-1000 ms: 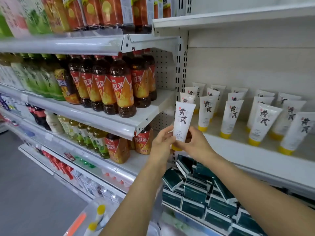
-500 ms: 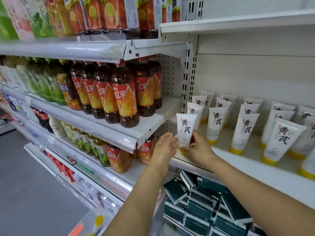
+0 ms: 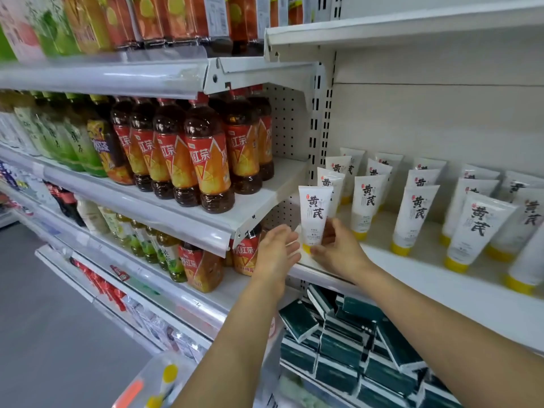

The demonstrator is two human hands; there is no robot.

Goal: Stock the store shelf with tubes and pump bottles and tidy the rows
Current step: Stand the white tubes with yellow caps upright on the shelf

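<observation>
A white tube [image 3: 314,214] with black characters and a yellow cap stands cap-down at the front left corner of the white shelf [image 3: 418,278]. My right hand [image 3: 338,250] pinches its lower part near the cap. My left hand [image 3: 276,251] is beside the tube on its left, fingers straight, fingertips near the cap. Behind and to the right, several rows of the same tubes [image 3: 415,219] stand on the shelf.
Brown tea bottles [image 3: 206,172] fill the neighbouring shelf to the left, with more drinks above and below. Dark green boxes [image 3: 347,346] are stacked on the shelf underneath. A clear bin [image 3: 153,387] with yellow-capped items sits at the bottom. Grey aisle floor lies to the left.
The tube has gone from held in the air down onto the shelf's front left corner. My left hand has let go of it and opened beside it.
</observation>
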